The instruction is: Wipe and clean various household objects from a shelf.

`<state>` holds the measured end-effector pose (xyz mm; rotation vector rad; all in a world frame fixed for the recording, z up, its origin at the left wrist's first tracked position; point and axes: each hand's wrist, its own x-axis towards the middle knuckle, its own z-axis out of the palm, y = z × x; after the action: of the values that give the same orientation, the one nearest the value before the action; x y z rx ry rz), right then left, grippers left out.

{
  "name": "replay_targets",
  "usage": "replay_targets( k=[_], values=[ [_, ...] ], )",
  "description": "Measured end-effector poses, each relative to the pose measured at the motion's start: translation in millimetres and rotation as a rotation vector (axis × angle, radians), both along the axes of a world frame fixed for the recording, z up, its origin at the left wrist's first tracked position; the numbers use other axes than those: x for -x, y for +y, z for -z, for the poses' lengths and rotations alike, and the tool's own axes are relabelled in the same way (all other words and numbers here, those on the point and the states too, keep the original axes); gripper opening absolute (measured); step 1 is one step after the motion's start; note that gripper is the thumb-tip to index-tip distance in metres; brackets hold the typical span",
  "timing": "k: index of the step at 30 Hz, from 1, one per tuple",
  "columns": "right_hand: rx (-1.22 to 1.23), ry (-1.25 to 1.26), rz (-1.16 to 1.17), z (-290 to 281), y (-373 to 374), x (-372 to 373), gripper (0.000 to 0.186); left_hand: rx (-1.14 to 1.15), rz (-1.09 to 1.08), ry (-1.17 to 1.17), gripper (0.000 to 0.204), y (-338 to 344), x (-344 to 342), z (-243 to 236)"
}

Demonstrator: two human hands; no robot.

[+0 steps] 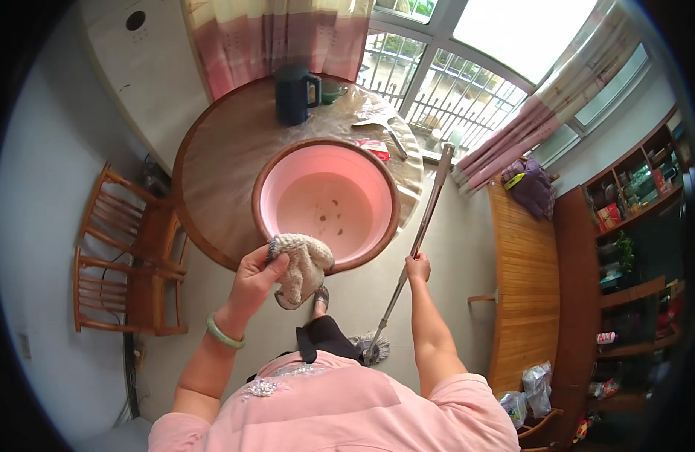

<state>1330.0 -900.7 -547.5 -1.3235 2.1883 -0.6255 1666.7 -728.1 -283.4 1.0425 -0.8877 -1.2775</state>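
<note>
Gripping a cloth over the round table's basin, left hand.

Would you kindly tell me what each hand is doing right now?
Left hand: closed, holding a beige knitted cloth at the pink basin's rim.
Right hand: closed around the mop handle.

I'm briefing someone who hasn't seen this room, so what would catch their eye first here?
The big pink basin on the round wooden table dominates the middle of the view. At its near rim the left hand grips a beige knitted cloth, while the right hand holds a mop handle slanting down to the mop head on the floor.
</note>
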Motion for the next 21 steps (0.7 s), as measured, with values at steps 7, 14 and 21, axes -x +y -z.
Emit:
replay_targets(
  k=[7,14,21],
  values=[
    [-0.114,-0.008,-0.024,44,-53,6,0.024,-0.117,0.145,-0.090,0.020,-103,-3,29],
    [-0.313,0.156,-0.294,-2,-66,9,0.024,-0.262,0.057,0.007,0.018,-141,-20,58],
    [-0.364,0.158,-0.398,-43,-137,33,0.020,-0.238,0.147,0.086,0.020,-182,-31,75]
  ],
)
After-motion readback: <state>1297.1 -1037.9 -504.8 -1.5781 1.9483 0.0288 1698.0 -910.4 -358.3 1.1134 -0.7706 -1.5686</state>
